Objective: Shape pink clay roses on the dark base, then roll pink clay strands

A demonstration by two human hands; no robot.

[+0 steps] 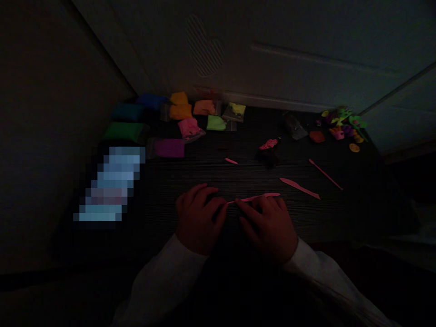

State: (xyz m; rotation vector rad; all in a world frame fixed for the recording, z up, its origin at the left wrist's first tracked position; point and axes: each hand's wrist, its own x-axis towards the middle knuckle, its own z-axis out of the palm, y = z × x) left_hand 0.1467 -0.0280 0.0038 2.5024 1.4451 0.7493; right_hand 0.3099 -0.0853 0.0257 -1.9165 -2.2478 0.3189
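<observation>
In the dim light, my left hand (199,220) rests low over the dark table, its fingers curled and bent toward the right. Its fingertips meet the thin left end of a slim pink modelling tool (250,199); whatever else they pinch is hidden. My right hand (270,227) is closed on that tool, index finger stretched along its thin part, while the wider end shows beyond the knuckles. Ahead of the hands lies a small pink clay roll (231,161). A dark piece with a speckled pink top (269,144) sits farther back.
A pink clay knife (299,188) and a thin pink stick tool (325,174) lie to the right. Bags of coloured clay, including purple (169,148) and green (124,131), line the back left. A blurred lit screen (111,184) is at left. Colourful clay figures (344,125) stand back right.
</observation>
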